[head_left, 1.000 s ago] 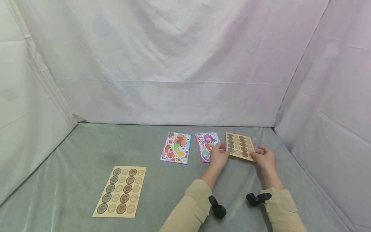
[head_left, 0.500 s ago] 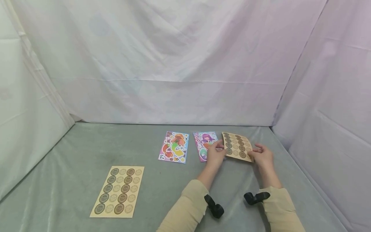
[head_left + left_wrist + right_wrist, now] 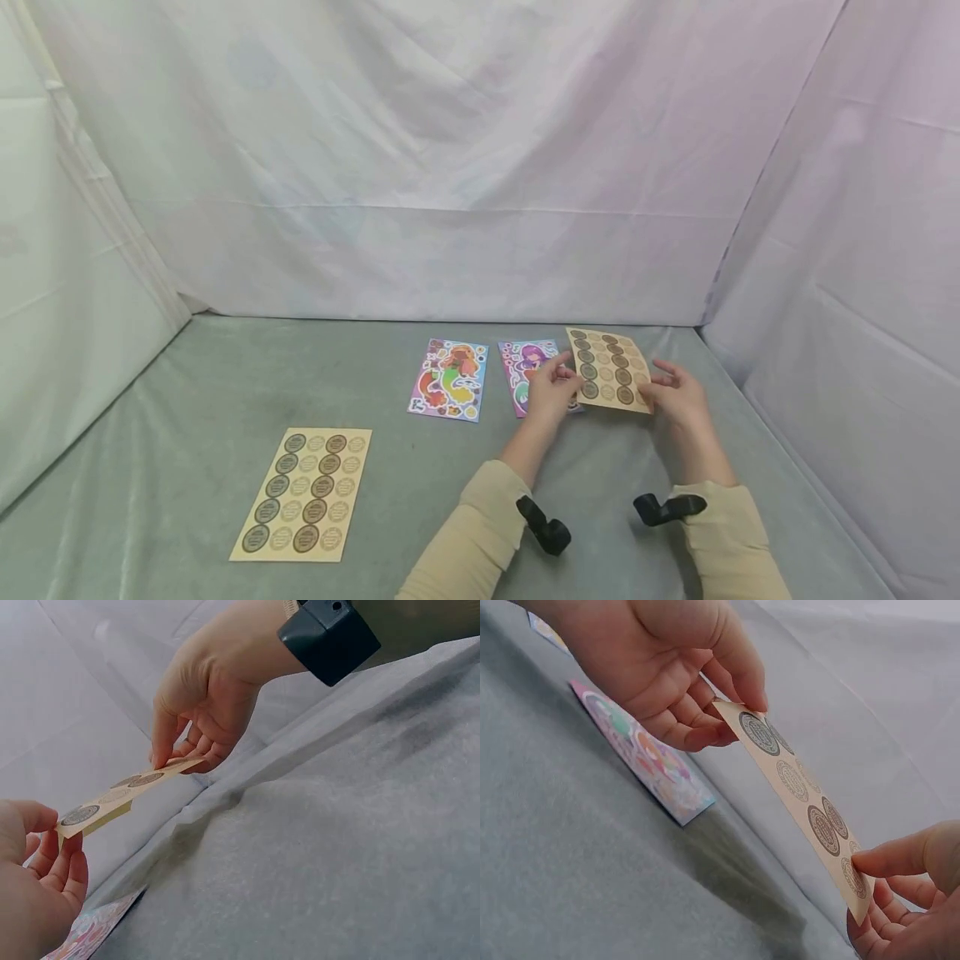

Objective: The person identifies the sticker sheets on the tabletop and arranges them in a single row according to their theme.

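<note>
Between both hands hangs a tan sheet of round stickers, tilted and raised above the table. My left hand pinches its near left corner, thumb on top and fingers beneath, as the right wrist view shows. At the opposite near corner, my right hand pinches the sheet the same way. In the left wrist view, the sheet appears nearly edge-on, with what looks like another layer below it. A purple-haired mermaid sticker sheet lies just left of it, partly hidden by the left hand.
A second mermaid sticker sheet lies farther left on the grey cloth-covered table. Another tan sheet of round stickers lies at the front left. White curtains stand behind and at both sides.
Both hands have lifted the tan sticker sheet higher and moved it slightly left, over the edge of the mermaid sheet. The view has shifted a little.
</note>
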